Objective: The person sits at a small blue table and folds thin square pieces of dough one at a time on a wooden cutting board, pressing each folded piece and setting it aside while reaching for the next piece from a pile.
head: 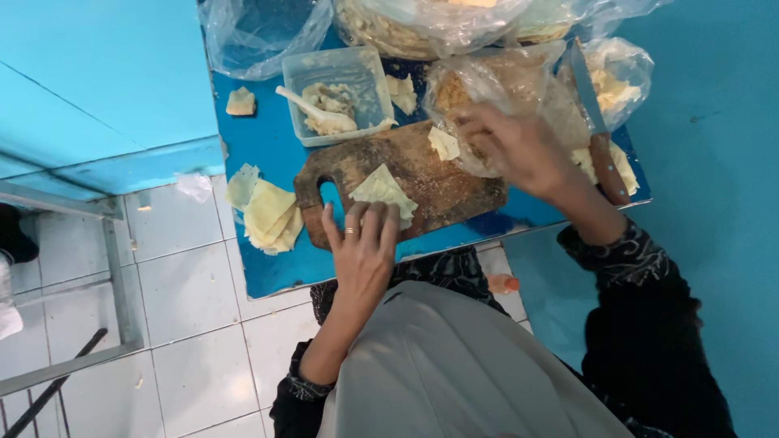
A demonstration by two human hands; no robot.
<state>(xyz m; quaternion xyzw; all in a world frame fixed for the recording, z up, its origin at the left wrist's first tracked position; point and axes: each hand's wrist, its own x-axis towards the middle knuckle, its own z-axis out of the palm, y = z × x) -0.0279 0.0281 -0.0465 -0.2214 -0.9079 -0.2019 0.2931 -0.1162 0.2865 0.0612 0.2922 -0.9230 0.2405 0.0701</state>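
Bags [487, 89], tub [337, 93] crowding board [438, 182]

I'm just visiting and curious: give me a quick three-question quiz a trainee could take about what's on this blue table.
1. True or false: the left hand presses a folded pale wrapper on the wooden cutting board.
2. What lies in the clear plastic tub? A) a knife B) a pale spoon with filling C) an egg
3. Where is the right hand?

Key:
1. True.
2. B: the spoon rests in the filling.
3. At a clear plastic bag beside the board, near the wooden-handled knife; its grip is blurred.
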